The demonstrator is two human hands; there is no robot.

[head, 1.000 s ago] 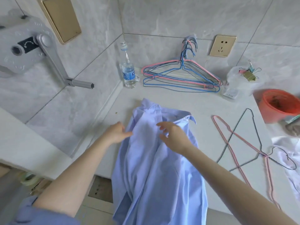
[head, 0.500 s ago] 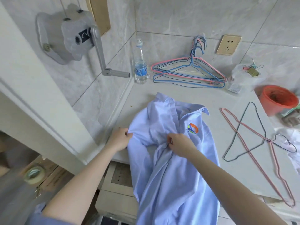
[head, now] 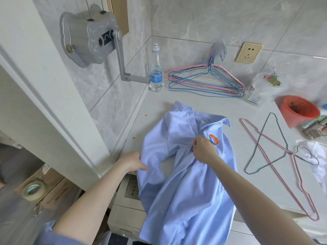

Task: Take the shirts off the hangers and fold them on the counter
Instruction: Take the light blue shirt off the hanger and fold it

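- The shirt [head: 185, 191] is my landmark. There is one blue one, already off its hanger. Its lower half hangs over the near edge of the counter [head: 221, 106], and its collar end lies flat on top.
- Down to the shirt's left, below counter level, one roll of tape [head: 32, 190] sits on a box.
- My left hand [head: 131, 162] grips the shirt's left edge, fingers curled round the cloth at the counter's edge.
- My right hand [head: 203, 150] pinches a bunch of fabric at the shirt's front middle, touching the left side of the chest logo [head: 212, 139].
- What has changed: a second ago both hands lay loosely near the collar and the logo was hidden. Now the front is pulled apart, the logo shows, and a bare patch of counter shows between the two front panels.
- I judge this as spreading the shirt flat, with the folding itself not yet begun.
- To the shirt's right lie two loose hangers, crossed: one pink hanger [head: 276, 156] and one dark hanger [head: 265, 144].
- Further right of the shirt, one white garment [head: 318, 156] shows only in part.
- Beyond the shirt to the right stands one orange tub [head: 299, 110].
- Beyond the shirt, a stack of hangers [head: 207, 80] leans on the wall. They are pink, blue and dark, too overlapped to count.
- One water bottle [head: 156, 71] stands beyond the shirt's left shoulder.
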